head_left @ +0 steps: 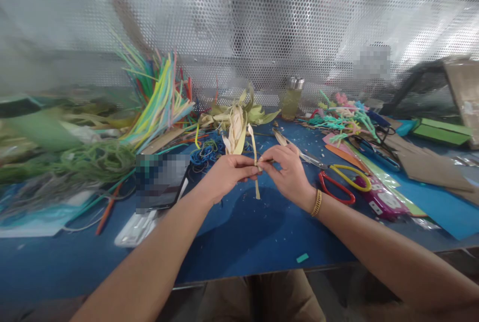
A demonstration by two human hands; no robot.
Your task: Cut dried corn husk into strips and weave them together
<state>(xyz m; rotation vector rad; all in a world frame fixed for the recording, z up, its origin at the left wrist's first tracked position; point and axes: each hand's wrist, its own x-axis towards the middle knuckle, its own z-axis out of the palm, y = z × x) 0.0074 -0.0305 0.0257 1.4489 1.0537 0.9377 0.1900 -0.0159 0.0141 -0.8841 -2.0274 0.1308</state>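
Observation:
Above the blue table (239, 257), both my hands meet over a narrow, pale strip of dried corn husk (257, 190). My left hand (227, 176) pinches it between thumb and fingers. From the other side my right hand (287, 173) is closed at the same spot, fingertips touching the strip; a thin dark strand seems to run through its fingers. The strip's lower end hangs below the hands and its upper end rises past them. Just behind lies a bundle of dried corn husks (236, 127). What sits between the fingertips is partly hidden.
Scissors with red and yellow handles (340, 197) lie right, beside a purple case (381, 201). A phone (164, 185) is left, near tangled green cord (108, 162) and colourful strips (159, 102). A glass bottle (292, 100) stands before the perforated metal panel (239, 23).

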